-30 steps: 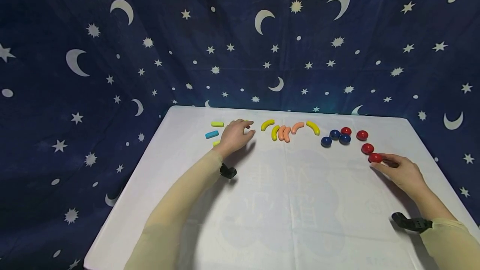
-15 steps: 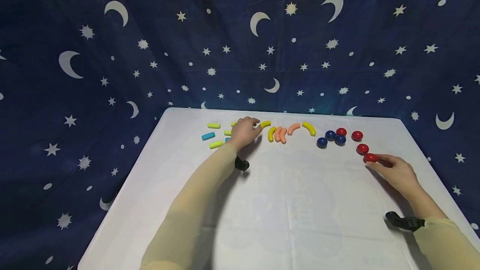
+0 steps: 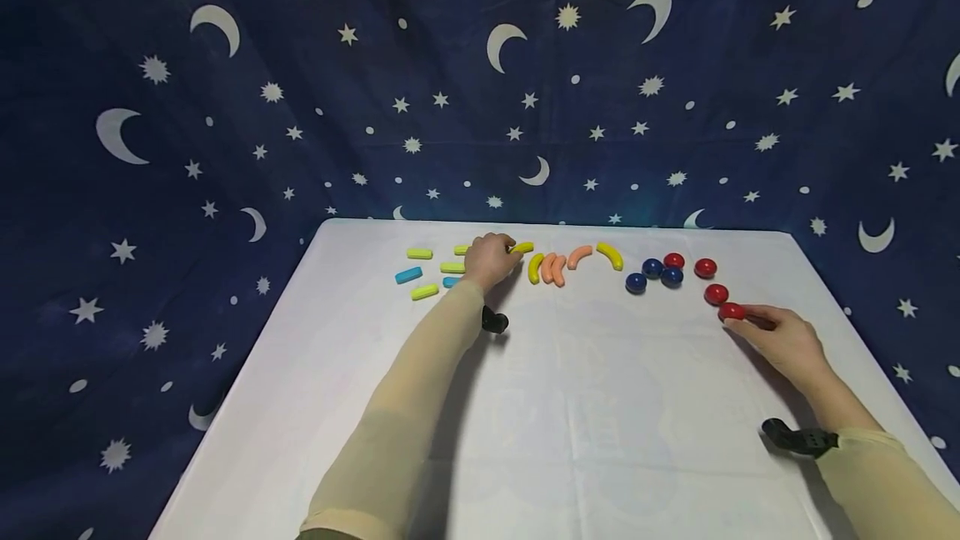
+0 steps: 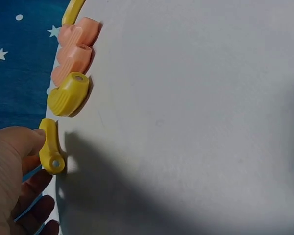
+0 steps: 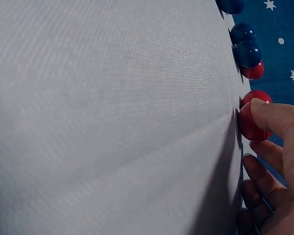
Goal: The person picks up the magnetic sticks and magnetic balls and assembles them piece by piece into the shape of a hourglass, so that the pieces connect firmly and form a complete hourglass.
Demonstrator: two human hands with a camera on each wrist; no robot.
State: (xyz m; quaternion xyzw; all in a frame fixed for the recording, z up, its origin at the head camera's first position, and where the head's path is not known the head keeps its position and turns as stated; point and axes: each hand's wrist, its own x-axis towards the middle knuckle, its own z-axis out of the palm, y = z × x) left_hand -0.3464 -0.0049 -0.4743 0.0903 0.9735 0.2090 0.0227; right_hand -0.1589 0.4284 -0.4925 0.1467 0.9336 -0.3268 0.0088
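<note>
The left hand (image 3: 491, 260) pinches a yellow curved piece (image 4: 51, 152) just left of the touching pink pair (image 3: 548, 267); the right hand (image 3: 783, 346) pinches a rounded red piece (image 3: 731, 312) well right of that pair; blue pieces (image 3: 672, 277) lie nearer its right, lime bars (image 3: 424, 292) its left.

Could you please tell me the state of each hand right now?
Left hand: closed, pinching a curved yellow piece.
Right hand: closed, pinching a round red piece.
</note>
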